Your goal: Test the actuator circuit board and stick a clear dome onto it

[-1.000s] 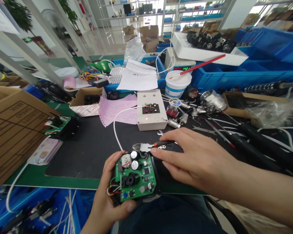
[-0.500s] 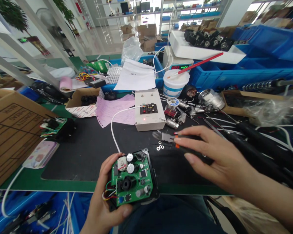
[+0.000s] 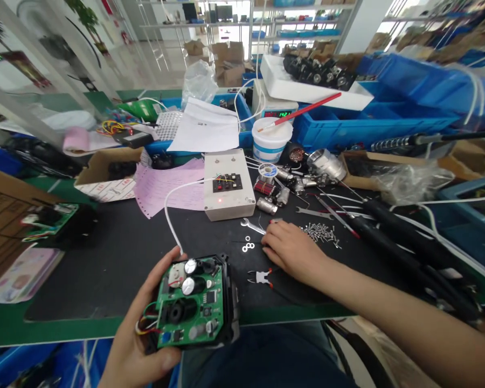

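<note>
My left hand (image 3: 145, 323) grips an open black housing with a green circuit board (image 3: 202, 307) by its left side, thumb at the bottom edge. The board carries capacitors and a black round part, and coloured wires leave its left side. My right hand (image 3: 291, 249) is down on the black mat, fingers curled together; what they hold, if anything, is hidden. An open-ended wrench (image 3: 252, 225) lies against its fingertips. Below the hand lie diagonal cutters (image 3: 262, 277), jaws pointing left. Several small white washers (image 3: 248, 246) sit left of the fingers.
A light grey box (image 3: 229, 202) with a lit red lamp stands behind the board, a white cable (image 3: 168, 210) running from it. Loose screws (image 3: 322, 233) and another wrench (image 3: 314, 213) lie right. Metal fittings, a white tub (image 3: 271, 146) and blue bins (image 3: 347, 129) line the back.
The diagonal cutters have left my right hand and now lie on the mat. That hand has moved down beside the wrench. My left hand still holds the board and housing; the view has shifted right.
</note>
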